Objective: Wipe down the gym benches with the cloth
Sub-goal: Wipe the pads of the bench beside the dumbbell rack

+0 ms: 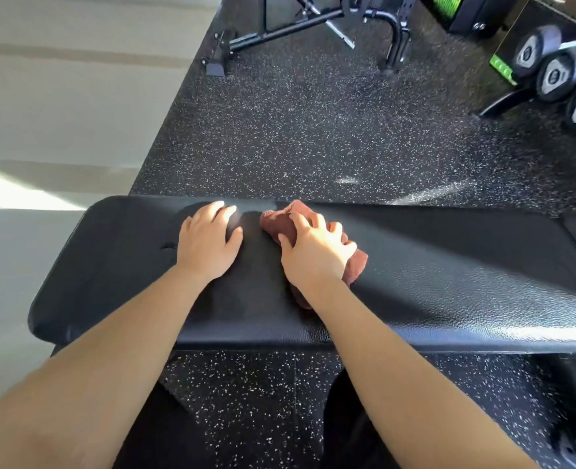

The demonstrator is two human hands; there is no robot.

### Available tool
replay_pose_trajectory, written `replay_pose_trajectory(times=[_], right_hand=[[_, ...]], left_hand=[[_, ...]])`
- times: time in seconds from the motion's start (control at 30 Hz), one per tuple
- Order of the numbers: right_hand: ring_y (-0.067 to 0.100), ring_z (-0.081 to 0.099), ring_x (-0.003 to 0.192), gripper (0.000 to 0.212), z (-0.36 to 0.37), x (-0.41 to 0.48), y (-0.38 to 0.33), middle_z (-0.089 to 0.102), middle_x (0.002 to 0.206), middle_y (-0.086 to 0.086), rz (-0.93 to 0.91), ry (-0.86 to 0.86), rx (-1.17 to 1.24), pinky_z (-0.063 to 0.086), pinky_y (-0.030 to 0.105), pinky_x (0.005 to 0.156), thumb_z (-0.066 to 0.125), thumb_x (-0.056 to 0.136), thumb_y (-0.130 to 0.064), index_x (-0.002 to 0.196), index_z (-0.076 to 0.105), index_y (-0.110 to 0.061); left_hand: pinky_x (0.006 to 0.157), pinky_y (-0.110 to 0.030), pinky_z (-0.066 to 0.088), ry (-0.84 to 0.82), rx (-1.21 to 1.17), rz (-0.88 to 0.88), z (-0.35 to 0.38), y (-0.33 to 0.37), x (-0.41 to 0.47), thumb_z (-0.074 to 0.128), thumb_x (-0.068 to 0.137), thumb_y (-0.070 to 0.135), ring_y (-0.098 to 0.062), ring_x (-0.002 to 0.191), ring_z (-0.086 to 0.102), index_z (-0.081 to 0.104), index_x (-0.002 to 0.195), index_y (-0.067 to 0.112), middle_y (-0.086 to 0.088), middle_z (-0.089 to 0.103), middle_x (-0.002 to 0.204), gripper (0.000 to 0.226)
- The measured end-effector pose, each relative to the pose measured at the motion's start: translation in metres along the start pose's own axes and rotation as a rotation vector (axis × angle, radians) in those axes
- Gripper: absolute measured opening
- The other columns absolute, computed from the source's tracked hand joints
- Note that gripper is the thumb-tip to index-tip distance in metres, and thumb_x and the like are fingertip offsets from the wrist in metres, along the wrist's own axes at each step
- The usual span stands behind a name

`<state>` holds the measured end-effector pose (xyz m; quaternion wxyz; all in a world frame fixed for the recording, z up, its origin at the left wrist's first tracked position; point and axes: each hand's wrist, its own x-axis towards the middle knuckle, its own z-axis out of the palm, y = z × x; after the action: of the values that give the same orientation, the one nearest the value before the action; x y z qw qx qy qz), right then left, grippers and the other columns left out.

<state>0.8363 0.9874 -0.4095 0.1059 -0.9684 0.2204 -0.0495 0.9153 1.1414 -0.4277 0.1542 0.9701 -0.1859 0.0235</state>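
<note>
A black padded gym bench (449, 282) runs across the view from left to right. A reddish-brown cloth (278, 221) lies bunched on the pad near its far edge. My right hand (313, 248) presses down on the cloth with fingers curled over it, hiding most of it. My left hand (208, 242) rests flat on the bare pad just left of the cloth, fingers apart, holding nothing. A small tear or mark shows on the pad left of my left hand.
Black speckled rubber flooring (313, 137) surrounds the bench. Another bench frame and rack legs (296, 28) stand at the back. Several hex dumbbells (557, 72) sit on a rack at the far right. A pale floor (59, 96) lies to the left.
</note>
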Motion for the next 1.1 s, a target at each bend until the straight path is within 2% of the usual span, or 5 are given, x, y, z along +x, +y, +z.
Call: replay_pose_trajectory(times=[0.27,0.47,0.67,0.93,1.1], right_hand=[[0.031,0.036,0.117,0.041,0.006,-0.004,0.005,0.046,0.133,-0.001,-0.06,0.049,-0.017,0.03,0.051,0.089,0.041,0.092,-0.048,0.13,0.04,-0.034],[0.031,0.032,0.117,0.039,0.006,0.037,-0.008,0.041,0.136,-0.004,-0.025,-0.025,0.032,0.027,0.052,0.089,0.041,0.091,-0.048,0.128,0.041,-0.036],[0.032,0.035,0.117,0.035,0.007,0.07,-0.019,0.05,0.126,0.0,-0.023,-0.03,0.017,0.027,0.051,0.085,0.043,0.091,-0.046,0.122,0.046,-0.031],[0.029,0.035,0.115,0.039,0.009,0.039,-0.003,0.043,0.135,-0.006,-0.116,-0.018,0.046,0.028,0.051,0.087,0.041,0.09,-0.049,0.127,0.042,-0.036],[0.031,0.04,0.113,0.035,0.01,0.083,-0.022,0.054,0.12,-0.002,-0.077,-0.025,0.006,0.028,0.048,0.084,0.043,0.09,-0.049,0.119,0.049,-0.032]], left_hand=[[0.109,-0.044,0.024,0.072,-0.027,-0.029,0.009,-0.005,0.005,0.048,0.087,0.038,-0.02,0.133,0.032,0.047,0.132,0.026,0.001,0.04,0.144,0.047],[0.108,-0.043,0.025,0.081,-0.015,-0.026,0.01,-0.006,0.006,0.051,0.085,0.038,-0.019,0.133,0.034,0.048,0.132,0.026,0.002,0.042,0.143,0.048],[0.107,-0.044,0.027,0.105,-0.017,-0.022,0.011,-0.005,0.007,0.053,0.084,0.036,-0.019,0.13,0.038,0.051,0.128,0.025,0.002,0.045,0.14,0.046],[0.109,-0.041,0.024,0.088,-0.02,-0.031,0.01,-0.004,0.006,0.052,0.083,0.038,-0.015,0.132,0.034,0.049,0.13,0.027,0.006,0.043,0.141,0.047],[0.109,-0.04,0.023,0.09,-0.025,-0.039,0.012,-0.006,0.007,0.05,0.084,0.04,-0.014,0.133,0.033,0.048,0.13,0.028,0.006,0.041,0.142,0.048]])
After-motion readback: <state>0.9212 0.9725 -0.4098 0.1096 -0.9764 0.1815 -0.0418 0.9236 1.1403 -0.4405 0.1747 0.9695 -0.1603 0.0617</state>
